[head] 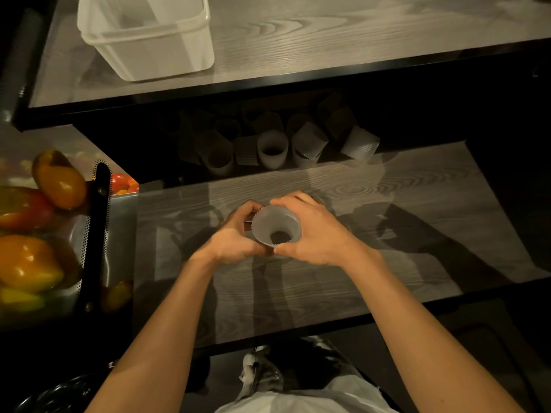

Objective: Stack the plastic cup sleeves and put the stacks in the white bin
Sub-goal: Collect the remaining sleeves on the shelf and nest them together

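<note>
Grip: left hand [235,235], right hand [316,234] both curled round cup sleeve [275,225], over lower shelf's [387,234] middle.
Risk: we squeeze hard, wall likely buckles, nesting jams.
Bin: white bin [167,55], upper shelf's [328,40] left end.

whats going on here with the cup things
A person grips a ribbed plastic sleeve with both the left hand and the right hand, just above the lower shelf. More loose sleeves sit at the back of that shelf. The white bin sits on the upper shelf, and no stack shows in it.
</note>
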Tool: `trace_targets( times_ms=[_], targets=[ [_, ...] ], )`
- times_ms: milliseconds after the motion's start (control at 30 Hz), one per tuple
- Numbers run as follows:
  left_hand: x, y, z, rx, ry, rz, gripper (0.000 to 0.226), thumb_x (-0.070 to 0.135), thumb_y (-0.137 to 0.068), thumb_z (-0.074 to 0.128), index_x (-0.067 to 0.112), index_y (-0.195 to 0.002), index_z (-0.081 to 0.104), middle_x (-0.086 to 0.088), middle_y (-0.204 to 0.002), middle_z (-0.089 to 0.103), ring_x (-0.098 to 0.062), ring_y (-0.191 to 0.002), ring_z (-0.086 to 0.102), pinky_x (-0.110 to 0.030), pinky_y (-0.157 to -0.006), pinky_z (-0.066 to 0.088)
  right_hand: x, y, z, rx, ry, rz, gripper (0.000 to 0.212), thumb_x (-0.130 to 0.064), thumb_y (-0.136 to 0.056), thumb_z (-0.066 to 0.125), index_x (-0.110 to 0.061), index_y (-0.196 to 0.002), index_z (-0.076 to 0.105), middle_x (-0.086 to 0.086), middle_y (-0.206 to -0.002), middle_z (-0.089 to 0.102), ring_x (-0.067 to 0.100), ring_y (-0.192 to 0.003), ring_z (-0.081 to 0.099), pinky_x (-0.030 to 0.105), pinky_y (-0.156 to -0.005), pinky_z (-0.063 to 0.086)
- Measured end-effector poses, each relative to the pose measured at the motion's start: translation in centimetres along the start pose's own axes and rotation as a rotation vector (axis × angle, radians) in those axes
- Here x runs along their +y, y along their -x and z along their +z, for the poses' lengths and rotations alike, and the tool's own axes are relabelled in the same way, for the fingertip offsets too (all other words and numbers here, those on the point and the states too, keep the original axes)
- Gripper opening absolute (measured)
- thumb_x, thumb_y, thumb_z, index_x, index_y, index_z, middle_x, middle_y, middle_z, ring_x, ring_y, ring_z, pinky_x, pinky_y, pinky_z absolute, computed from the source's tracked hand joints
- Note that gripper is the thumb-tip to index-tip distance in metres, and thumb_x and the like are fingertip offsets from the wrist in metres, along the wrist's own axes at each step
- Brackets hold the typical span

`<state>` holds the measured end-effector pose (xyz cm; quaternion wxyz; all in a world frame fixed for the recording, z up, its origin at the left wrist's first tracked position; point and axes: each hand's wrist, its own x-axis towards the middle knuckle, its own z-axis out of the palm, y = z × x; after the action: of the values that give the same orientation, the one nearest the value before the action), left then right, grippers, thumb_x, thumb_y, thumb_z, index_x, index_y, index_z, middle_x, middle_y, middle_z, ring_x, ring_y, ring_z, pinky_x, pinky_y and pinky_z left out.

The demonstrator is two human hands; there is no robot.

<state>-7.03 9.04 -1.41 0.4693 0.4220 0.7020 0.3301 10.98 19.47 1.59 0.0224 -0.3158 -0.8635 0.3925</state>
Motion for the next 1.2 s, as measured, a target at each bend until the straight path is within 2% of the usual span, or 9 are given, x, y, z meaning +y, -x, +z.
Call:
trace_targets(
  times_ms=[367, 567, 667, 767, 833, 933, 1033, 1133, 1200],
  targets=[
    [0.3, -1.0, 0.3, -0.005, -0.055, -0.012, 0.064, 0.011, -0.063, 0.089, 0.026, -0.112, 0.051, 0.002, -0.118, 0.059, -0.016, -0.112, 0.059, -0.038, -0.088, 0.056, 1.2, -0.2, -0.2, -0.025, -0.013, 0.034, 0.094, -0.035, -0.075, 0.086, -0.029, -0.153, 0.035, -0.011, -0.146, 0.04, 0.011, -0.134, 0.041, 0.03, -0.11, 0.04],
    [1.3, -1.8, 0.1, -0.153, -0.254, -0.152, 0.087, 0.02, -0.061, 0.088, 0.033, -0.133, 0.041, 0.011, -0.13, 0.051, -0.014, -0.123, 0.05, -0.039, -0.1, 0.048, 2.5, -0.5, 1.1, -0.075, 0.13, 0.078, 0.097, -0.034, -0.075, 0.083, -0.03, -0.154, 0.028, -0.009, -0.148, 0.034, 0.022, -0.14, 0.036, 0.037, -0.113, 0.039],
    [2.5, -2.4, -0.6, -0.269, -0.369, -0.238, 0.097, 0.016, -0.066, 0.082, 0.035, -0.146, 0.031, 0.007, -0.139, 0.046, -0.017, -0.127, 0.046, -0.036, -0.1, 0.045, 3.3, -0.6, 1.0, -0.21, 0.155, 0.141, 0.117, -0.024, -0.076, 0.081, -0.042, -0.157, -0.003, -0.009, -0.163, 0.014, 0.027, -0.155, 0.011, 0.048, -0.123, 0.025],
    [5.2, -3.8, -0.8, -0.282, -0.5, -0.241, 0.082, 0.006, -0.081, 0.068, 0.031, -0.15, 0.034, 0.0, -0.15, 0.041, -0.022, -0.134, 0.043, -0.036, -0.104, 0.043, 3.9, 0.1, -0.9, -0.326, 0.129, 0.281, 0.125, -0.003, -0.083, 0.071, -0.048, -0.152, -0.024, -0.007, -0.169, -0.012, 0.025, -0.155, -0.014, 0.051, -0.125, 0.012],
    [7.4, -5.2, -0.3, -0.21, -0.552, -0.216, 0.07, -0.001, -0.087, 0.056, 0.027, -0.149, 0.039, -0.005, -0.149, 0.043, -0.025, -0.135, 0.044, -0.034, -0.104, 0.042, 5.2, 0.1, -2.5, -0.272, 0.052, 0.373, 0.112, -0.005, -0.088, 0.066, -0.041, -0.158, -0.013, -0.003, -0.169, -0.01, 0.025, -0.156, -0.007, 0.044, -0.123, 0.017],
    [10.1, -8.2, 1.3, -0.092, -0.462, -0.115, 0.061, -0.002, -0.089, 0.05, 0.025, -0.144, 0.047, -0.003, -0.144, 0.051, -0.023, -0.13, 0.051, -0.034, -0.105, 0.045, 7.9, -0.9, -4.1, -0.086, -0.031, 0.455, 0.086, -0.026, -0.092, 0.069, -0.026, -0.161, 0.017, 0.004, -0.166, 0.021, 0.027, -0.151, 0.026, 0.04, -0.121, 0.031],
    [11.4, -11.7, 3.6, -0.092, -0.342, -0.078, 0.048, -0.002, -0.092, 0.053, 0.014, -0.138, 0.053, -0.006, -0.131, 0.059, -0.023, -0.122, 0.057, -0.034, -0.105, 0.046, 10.0, -2.1, -5.4, 0.024, 0.008, 0.484, 0.069, -0.023, -0.094, 0.068, -0.022, -0.154, 0.033, 0.003, -0.158, 0.035, 0.027, -0.144, 0.037, 0.041, -0.117, 0.037],
    [11.7, -14.8, 6.1, -0.097, 0.046, -0.218, 0.038, 0.006, -0.094, 0.059, 0.014, -0.131, 0.058, -0.006, -0.129, 0.062, -0.019, -0.12, 0.058, -0.032, -0.103, 0.047, 11.6, -3.4, -6.8, 0.141, 0.15, 0.451, 0.064, -0.023, -0.094, 0.067, -0.019, -0.151, 0.039, 0.003, -0.154, 0.038, 0.027, -0.144, 0.035, 0.04, -0.116, 0.036],
    [12.2, -16.4, 7.6, -0.055, 0.37, -0.376, 0.015, 0.005, -0.096, 0.058, 0.011, -0.109, 0.063, -0.009, -0.118, 0.065, -0.018, -0.111, 0.061, -0.03, -0.095, 0.05, 12.7, -4.7, -7.7, 0.211, 0.217, 0.416, 0.066, -0.022, -0.091, 0.069, -0.016, -0.15, 0.04, 0.005, -0.154, 0.038, 0.028, -0.143, 0.035, 0.043, -0.114, 0.039]
  ],
)
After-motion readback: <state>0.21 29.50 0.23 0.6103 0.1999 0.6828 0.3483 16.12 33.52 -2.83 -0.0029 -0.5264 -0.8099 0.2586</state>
